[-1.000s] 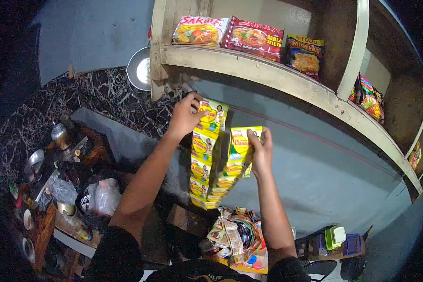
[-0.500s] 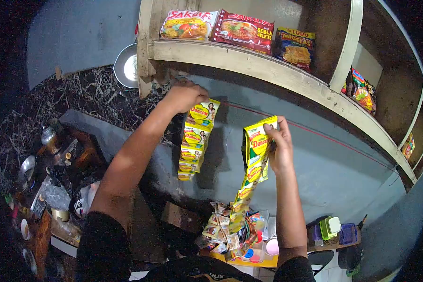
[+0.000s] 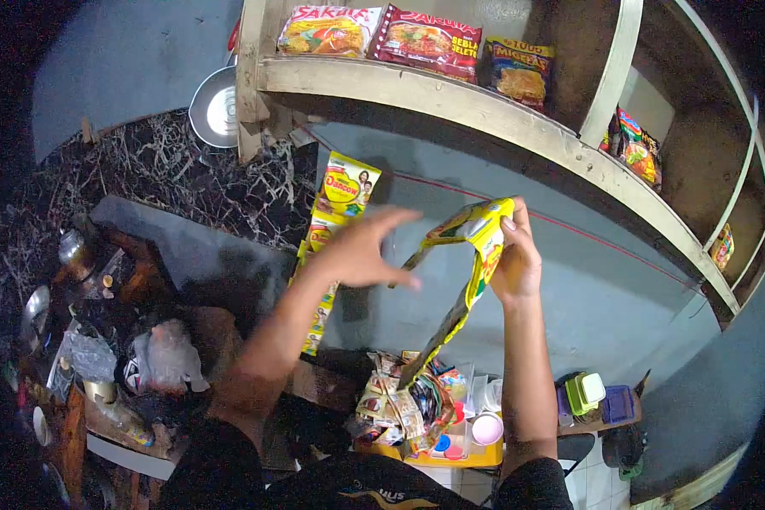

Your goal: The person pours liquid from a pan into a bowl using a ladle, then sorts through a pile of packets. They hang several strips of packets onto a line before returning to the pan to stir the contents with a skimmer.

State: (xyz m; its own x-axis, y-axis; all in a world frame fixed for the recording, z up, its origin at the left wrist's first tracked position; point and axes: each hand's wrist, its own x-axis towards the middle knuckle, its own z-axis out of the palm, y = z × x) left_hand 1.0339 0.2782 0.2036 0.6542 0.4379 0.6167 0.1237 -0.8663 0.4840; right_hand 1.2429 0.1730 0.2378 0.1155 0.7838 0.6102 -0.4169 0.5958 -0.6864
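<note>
One yellow Dancow sachet strip point(image 3: 342, 185) hangs against the wall at centre left, partly hidden by my left hand point(image 3: 361, 246). That hand is in front of it with fingers spread and nothing between them. My right hand point(image 3: 517, 255) pinches the top of another yellow sachet strip point(image 3: 470, 228). This second strip is folded over at the top, and its long part droops down toward a pile of sachets point(image 3: 395, 404) near a yellow tray point(image 3: 459, 457).
A wooden shelf point(image 3: 433, 93) with noodle packets point(image 3: 429, 42) runs across the top. A pan point(image 3: 215, 109) hangs at upper left. Cluttered kitchenware lies at left, including a plastic bag point(image 3: 168, 357). Plastic containers point(image 3: 585, 393) stand at lower right.
My left hand has let go of the hanging strip, moved down and right, and opened. The strip in my right hand has turned and folded over at its top. The view has shifted slightly.
</note>
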